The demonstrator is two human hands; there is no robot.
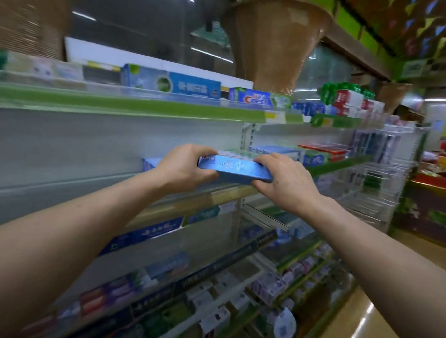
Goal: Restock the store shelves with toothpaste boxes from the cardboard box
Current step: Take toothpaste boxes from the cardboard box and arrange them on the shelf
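Hands at mid-shelf height, both bare forearms stretched forward. The left hand (183, 167) grips the left end of a blue toothpaste box (236, 168), fingers curled over its far edge and thumb under the near edge. The right hand (285, 181) clasps the right end in the same manner. The box lies flat, its long axis running left to right and dipping slightly toward the right. It sits just above the front rim of the middle shelf (202, 201) (contact with the shelf cannot be told). Directly behind it stands a row of pale boxes (276, 150), and a small blue carton (150, 164) sits just left of the left hand. On the green-edged top shelf (143, 106) rest a blue-and-green box (169, 83) and a Crest box (253, 97). Lower shelves carry further packs (147, 233), blurred.
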